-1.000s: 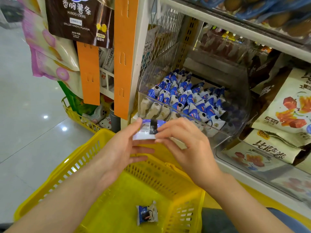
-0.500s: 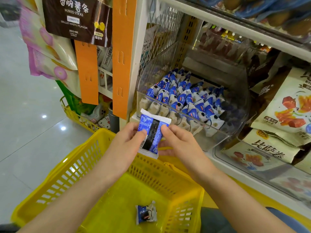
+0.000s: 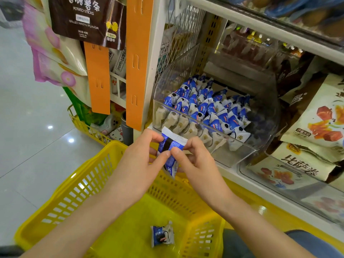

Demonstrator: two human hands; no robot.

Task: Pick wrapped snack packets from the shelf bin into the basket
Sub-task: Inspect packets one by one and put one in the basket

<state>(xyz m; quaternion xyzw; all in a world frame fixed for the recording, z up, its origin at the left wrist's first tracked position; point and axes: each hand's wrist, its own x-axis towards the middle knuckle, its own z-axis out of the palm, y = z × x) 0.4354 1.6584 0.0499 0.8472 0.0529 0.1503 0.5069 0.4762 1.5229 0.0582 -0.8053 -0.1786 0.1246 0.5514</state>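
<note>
Both hands pinch one blue-and-white packet (image 3: 170, 152) above the yellow basket (image 3: 78, 198) — left hand (image 3: 138, 161) and right hand (image 3: 195, 162) thumbs meeting on it; another packet (image 3: 162, 235) lies inside; clear bin (image 3: 232, 153) — just beyond

Bright even store light; glare spots on floor (image 3: 50, 127); edges soft, bowed.

Your bare left forearm (image 3: 87, 218) comes up from the lower left and your right forearm (image 3: 249, 218) from the lower right, angling in toward each other. Your 2 hands meet mid-view: left hand (image 3: 138, 164) and right hand (image 3: 200, 164) both pinch the same packet (image 3: 172, 161), thumbs nearly tip to tip in front, index fingers hooked over its upper part.
</note>
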